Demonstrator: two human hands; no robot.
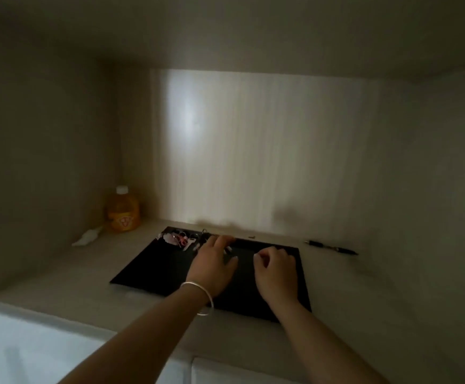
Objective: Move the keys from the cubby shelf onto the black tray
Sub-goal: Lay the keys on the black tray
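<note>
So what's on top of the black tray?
Keys lie at the black tray far corner. Both hands, left hand and right hand, cover whatever lies beneath them.

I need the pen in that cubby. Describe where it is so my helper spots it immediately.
Start at the black tray on the cubby floor. Look past its far right corner: the pen lies flat on the pale shelf, near the back wall. It is the only long, thin dark object, alone on that side, clear of both hands.

A single head-worn camera looks forward and down, close, into a dim cubby shelf from its open front.
</note>
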